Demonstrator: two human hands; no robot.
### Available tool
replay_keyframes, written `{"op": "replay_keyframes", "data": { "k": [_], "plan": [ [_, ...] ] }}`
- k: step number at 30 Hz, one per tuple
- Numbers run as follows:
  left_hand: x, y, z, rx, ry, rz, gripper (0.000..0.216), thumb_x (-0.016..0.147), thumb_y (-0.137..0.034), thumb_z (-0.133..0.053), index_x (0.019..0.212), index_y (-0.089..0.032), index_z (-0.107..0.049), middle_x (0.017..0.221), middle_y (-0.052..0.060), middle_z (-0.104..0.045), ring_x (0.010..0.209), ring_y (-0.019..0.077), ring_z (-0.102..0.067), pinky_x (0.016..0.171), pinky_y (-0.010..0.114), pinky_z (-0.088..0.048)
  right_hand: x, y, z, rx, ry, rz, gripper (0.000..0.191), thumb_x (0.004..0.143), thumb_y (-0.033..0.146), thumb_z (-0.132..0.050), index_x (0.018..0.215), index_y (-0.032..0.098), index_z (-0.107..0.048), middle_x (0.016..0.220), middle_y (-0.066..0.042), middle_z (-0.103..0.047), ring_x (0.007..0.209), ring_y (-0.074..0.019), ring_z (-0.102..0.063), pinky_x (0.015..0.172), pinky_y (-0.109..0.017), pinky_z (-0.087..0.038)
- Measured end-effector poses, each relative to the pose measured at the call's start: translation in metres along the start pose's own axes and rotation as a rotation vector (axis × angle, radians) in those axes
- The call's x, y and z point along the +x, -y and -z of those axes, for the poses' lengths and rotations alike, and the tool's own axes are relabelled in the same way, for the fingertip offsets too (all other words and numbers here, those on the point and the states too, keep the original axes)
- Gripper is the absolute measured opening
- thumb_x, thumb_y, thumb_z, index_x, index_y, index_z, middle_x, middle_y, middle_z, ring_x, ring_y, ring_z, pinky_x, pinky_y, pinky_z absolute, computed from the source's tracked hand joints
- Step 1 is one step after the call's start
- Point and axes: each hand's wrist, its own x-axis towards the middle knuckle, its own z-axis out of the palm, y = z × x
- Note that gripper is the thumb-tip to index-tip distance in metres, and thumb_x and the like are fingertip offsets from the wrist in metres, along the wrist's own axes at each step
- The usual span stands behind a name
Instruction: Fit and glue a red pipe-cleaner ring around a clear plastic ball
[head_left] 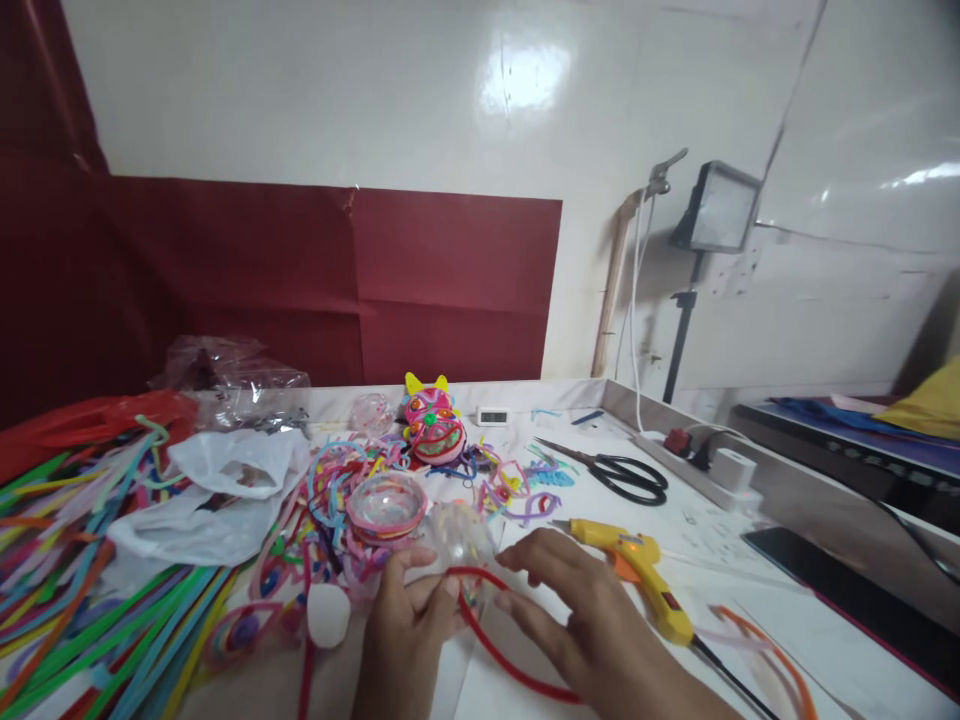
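My left hand (412, 625) is closed, its thumb and forefinger pinching a red pipe cleaner (499, 655) at the rim of a clear plastic half-ball (457, 535). My right hand (574, 610) is curled at the other side of that rim, with the pipe cleaner running between its fingers. A long loop of the red strand hangs below and passes under the right hand; its far end is hidden. Just behind stands a clear bowl-shaped half (386, 505) with a pink edge. Farther back sits a colourful animal-head ornament (433, 420) with yellow ears.
A yellow glue gun (637, 570) lies right of my right hand, its cord trailing forward. Black scissors (611, 472) rest behind it. Many coloured pipe cleaners (142, 630) and a white plastic bag (217, 500) cover the left. A black phone-like slab (862, 600) lies far right.
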Motion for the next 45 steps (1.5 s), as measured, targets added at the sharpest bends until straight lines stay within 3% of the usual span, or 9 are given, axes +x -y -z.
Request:
{"op": "replay_keyframes", "data": {
  "k": [4, 10, 18, 45],
  "plan": [
    [0.000, 0.001, 0.001, 0.030, 0.000, -0.005, 0.049, 0.059, -0.041, -0.078, 0.091, -0.020, -0.049, 0.058, 0.005, -0.074, 0.056, 0.0244, -0.070, 0.054, 0.034, -0.057, 0.005, -0.004, -0.014, 0.048, -0.007, 0.049, 0.014, 0.092, 0.019, -0.052, 0.086, 0.020, -0.065, 0.076, -0.005, -0.064, 0.068, -0.0161, -0.062, 0.060, -0.024, -0.046],
    [-0.004, -0.006, -0.001, 0.074, 0.026, 0.033, 0.041, 0.057, -0.041, -0.078, 0.083, -0.017, -0.059, 0.059, 0.006, -0.074, 0.058, 0.0250, -0.071, 0.056, 0.034, -0.057, 0.005, -0.006, -0.020, 0.050, -0.072, 0.040, 0.016, 0.091, 0.018, -0.052, 0.080, 0.019, -0.063, 0.067, -0.002, -0.060, 0.059, -0.0131, -0.056, 0.055, -0.022, -0.040],
    [-0.003, -0.005, 0.001, 0.056, 0.066, 0.051, 0.036, 0.056, -0.041, -0.080, 0.076, -0.018, -0.061, 0.062, 0.006, -0.076, 0.061, 0.0240, -0.071, 0.058, 0.033, -0.057, 0.006, -0.003, -0.023, 0.066, -0.065, -0.008, 0.018, 0.091, 0.017, -0.050, 0.079, 0.018, -0.063, 0.069, -0.003, -0.062, 0.061, -0.0145, -0.057, 0.056, -0.023, -0.041],
    [-0.008, -0.010, -0.002, 0.037, 0.075, 0.042, 0.036, 0.054, -0.042, -0.083, 0.070, -0.018, -0.062, 0.055, 0.002, -0.071, 0.051, 0.0178, -0.066, 0.052, 0.026, -0.052, 0.021, 0.007, -0.025, 0.280, -0.012, -0.438, 0.010, 0.074, 0.019, -0.058, 0.064, 0.018, -0.060, 0.058, 0.001, -0.059, 0.053, -0.0124, -0.051, 0.051, -0.022, -0.036]
  ]
}}
